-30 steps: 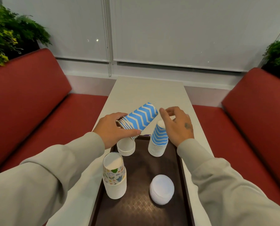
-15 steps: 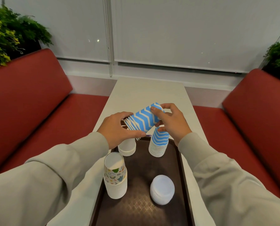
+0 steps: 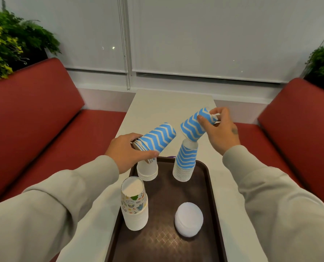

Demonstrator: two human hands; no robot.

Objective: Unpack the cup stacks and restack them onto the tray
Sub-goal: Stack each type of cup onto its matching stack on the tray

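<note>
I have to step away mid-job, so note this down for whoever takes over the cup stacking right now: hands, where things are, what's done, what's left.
Left hand: grips a tilted stack of blue-and-white zigzag paper cups by its rim end, above the dark brown plastic tray.
Right hand: pinches a single blue-and-white zigzag paper cup, tilted over the upside-down zigzag stack at the tray's far right.
Done: plain white cup stack far left, cartoon-print stack near left, low white stack near right, all on the tray.
Left: seat this cup, then probably move the held cups across one by one.
</note>
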